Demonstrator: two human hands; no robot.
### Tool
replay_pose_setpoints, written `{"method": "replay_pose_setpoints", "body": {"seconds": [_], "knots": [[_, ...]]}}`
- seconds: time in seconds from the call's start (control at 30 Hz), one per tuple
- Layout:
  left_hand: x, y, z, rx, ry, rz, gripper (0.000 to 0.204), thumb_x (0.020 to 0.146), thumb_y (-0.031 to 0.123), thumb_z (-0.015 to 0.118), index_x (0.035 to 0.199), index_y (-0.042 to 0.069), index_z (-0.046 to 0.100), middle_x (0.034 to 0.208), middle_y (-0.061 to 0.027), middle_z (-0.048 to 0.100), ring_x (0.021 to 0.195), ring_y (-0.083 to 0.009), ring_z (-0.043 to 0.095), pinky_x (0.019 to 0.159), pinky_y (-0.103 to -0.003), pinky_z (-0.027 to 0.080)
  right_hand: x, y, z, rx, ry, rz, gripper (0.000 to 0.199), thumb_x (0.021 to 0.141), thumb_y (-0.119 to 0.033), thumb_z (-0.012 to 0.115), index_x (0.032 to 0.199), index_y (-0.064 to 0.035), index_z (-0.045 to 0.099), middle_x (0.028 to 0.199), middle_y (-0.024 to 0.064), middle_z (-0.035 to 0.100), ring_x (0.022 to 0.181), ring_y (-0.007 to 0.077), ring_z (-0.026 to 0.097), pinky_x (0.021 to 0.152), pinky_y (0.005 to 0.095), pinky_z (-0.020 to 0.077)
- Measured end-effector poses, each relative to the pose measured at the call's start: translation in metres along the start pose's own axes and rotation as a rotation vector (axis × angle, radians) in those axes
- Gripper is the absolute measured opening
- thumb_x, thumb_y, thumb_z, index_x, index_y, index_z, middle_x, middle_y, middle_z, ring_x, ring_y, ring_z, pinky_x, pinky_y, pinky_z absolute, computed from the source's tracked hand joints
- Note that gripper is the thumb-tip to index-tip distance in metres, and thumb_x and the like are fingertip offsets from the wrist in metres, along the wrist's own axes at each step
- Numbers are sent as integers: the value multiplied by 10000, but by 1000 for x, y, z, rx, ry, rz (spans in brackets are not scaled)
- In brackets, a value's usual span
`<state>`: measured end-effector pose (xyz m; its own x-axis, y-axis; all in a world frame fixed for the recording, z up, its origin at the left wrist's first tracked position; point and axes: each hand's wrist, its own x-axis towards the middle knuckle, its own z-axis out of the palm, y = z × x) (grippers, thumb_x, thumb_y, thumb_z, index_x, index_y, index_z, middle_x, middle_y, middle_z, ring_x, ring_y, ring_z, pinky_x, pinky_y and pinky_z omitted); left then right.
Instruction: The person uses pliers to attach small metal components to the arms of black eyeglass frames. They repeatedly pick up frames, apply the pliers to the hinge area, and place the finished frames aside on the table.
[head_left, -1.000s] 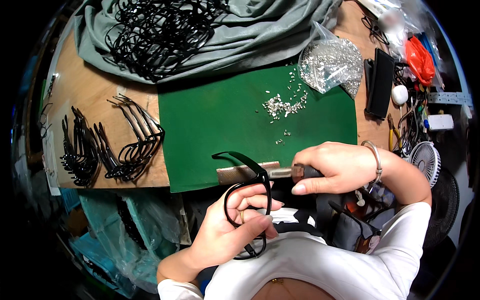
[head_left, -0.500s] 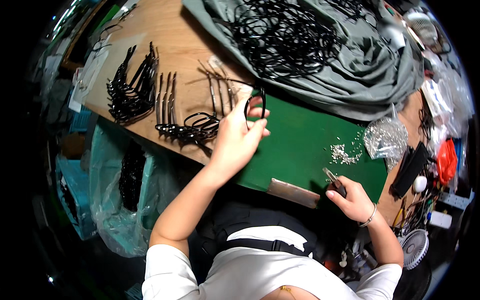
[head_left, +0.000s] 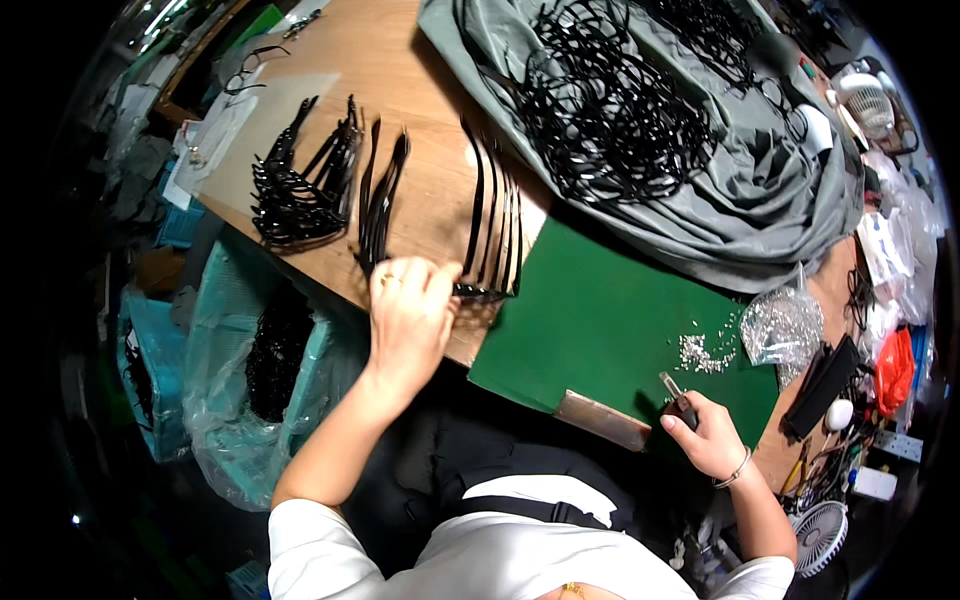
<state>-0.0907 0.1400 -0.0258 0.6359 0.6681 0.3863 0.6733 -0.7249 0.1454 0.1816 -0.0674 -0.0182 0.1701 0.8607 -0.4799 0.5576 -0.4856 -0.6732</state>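
Note:
My left hand is closed over the near ends of a row of black eyeglass frames on the wooden tabletop, left of the green mat. Its fingertips are partly hidden, as is the part they grip. In my right hand, above the near right of the mat, is a small hand tool with a dark handle and narrow metal tip, its exact kind unclear. Beyond the tool, small silvery pieces are scattered on the green mat. Another stack of black eyeglass frames stands farther left.
A big tangle of black frames lies on grey cloth at the back. A clear bag of silvery pieces sits on the mat's right side. A metal plate borders its front edge. Plastic-lined teal crates stand lower left.
My left hand has moved left from the mat to the row of frames; the eyeglass frame it held up is no longer raised. My right hand keeps the tool. The whole view has shifted slightly.

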Motion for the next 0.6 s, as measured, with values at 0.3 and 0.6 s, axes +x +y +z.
{"method": "replay_pose_setpoints", "body": {"seconds": [0.3, 0.6], "knots": [[70, -243, -30, 422, -78, -320, 246, 633, -31, 570, 811, 126, 634, 814, -71, 548, 910, -249, 501, 960, -476, 256, 4, -5, 3, -5, -19, -2, 280, 762, -265, 594, 809, 7, 545, 569, 116, 496, 524, 185, 490, 519, 300, 403], [87, -135, -8, 166, -308, -195, 295, 656, -62, 525, 920, 61, 569, 871, -135, 578, 851, -287, 545, 825, -425, 403, 1, 7, 2, 21, 28, -3, 321, 749, -292, 595, 865, 4, 549, 677, 177, 564, 624, 302, 570, 575, 344, 444]]}}
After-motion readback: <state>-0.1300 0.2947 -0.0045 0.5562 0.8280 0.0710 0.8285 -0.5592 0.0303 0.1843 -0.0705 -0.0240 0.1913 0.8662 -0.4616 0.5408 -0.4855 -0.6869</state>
